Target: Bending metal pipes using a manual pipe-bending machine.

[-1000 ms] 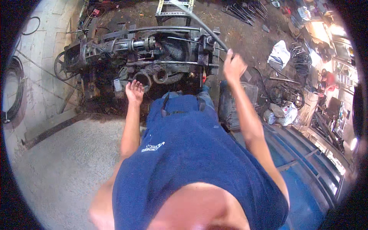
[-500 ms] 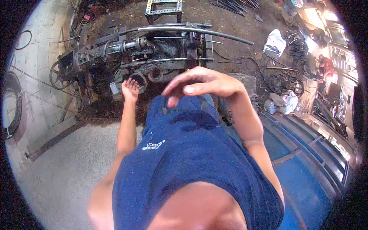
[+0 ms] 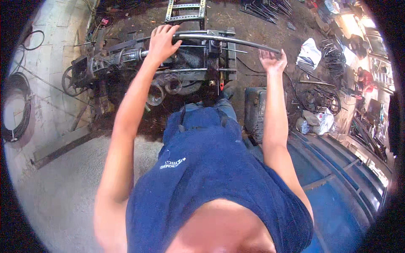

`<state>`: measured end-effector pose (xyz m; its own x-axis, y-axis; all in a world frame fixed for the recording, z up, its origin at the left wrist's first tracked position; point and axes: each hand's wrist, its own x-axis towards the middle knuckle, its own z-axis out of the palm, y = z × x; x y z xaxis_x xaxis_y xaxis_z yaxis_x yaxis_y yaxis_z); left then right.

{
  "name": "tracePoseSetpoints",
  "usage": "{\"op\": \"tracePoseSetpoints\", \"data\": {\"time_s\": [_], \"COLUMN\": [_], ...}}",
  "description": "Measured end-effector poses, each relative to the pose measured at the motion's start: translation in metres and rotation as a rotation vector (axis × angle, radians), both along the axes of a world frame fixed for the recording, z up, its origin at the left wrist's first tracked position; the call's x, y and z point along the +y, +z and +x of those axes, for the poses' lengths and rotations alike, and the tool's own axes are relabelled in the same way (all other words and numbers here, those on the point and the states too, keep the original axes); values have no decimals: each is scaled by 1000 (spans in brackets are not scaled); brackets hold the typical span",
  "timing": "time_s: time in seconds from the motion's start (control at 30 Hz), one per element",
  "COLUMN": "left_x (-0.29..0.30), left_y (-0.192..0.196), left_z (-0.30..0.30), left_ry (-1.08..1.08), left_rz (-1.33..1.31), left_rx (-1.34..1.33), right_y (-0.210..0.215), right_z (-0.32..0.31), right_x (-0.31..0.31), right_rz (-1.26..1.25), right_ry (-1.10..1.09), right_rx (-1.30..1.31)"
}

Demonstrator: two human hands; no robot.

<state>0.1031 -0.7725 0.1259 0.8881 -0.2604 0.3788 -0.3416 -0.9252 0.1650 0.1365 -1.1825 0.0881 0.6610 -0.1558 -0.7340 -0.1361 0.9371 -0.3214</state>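
A long, slightly curved metal rod point(image 3: 236, 41) lies across a dark, greasy machine point(image 3: 126, 55). Over the rod's middle part is my left hand point(image 3: 163, 44), its fingers bent across it and its thumb on the right side. At the rod's right end, my right hand point(image 3: 273, 62) holds it from below, palm up, with the thumb beside the tip; part of the fingers is hidden by the rod. Two round metal rings or pipe ends point(image 3: 156, 92) sit on the machine's near side, below my left forearm.
A handwheel point(image 3: 72, 81) sticks out at the machine's left end. A metal case point(image 3: 253, 111) stands by my right forearm. Blue metal panels point(image 3: 329, 202) lie at the right, with bundled rods point(image 3: 270, 10) and a perforated metal frame point(image 3: 185, 12) beyond. A person in red point(image 3: 366, 80) is farther right.
My left hand has moved up and forward onto the rod. My right hand has swung from in front of my body out to the rod's right end.
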Motion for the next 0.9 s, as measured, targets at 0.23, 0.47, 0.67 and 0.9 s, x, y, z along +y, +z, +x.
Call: {"op": "tracePoseSetpoints", "data": {"time_s": [0.23,0.47,0.67,0.9], "left_x": [-11,-52,-76,-7], "left_y": [-17,-1,7,-71], "left_z": [40,39,37,63], "left_ry": [69,130,127,179], "left_rz": [212,225,198,185], "left_rx": [570,556,611,238], "right_y": [-27,-48,-41,-7], "right_z": [51,66,63,26], "right_x": [1,-37,-50,-8], "right_rz": [49,231,79,93], "right_ry": [-49,-65,-28,-66], "right_rx": [-130,-135,-251,-456]}}
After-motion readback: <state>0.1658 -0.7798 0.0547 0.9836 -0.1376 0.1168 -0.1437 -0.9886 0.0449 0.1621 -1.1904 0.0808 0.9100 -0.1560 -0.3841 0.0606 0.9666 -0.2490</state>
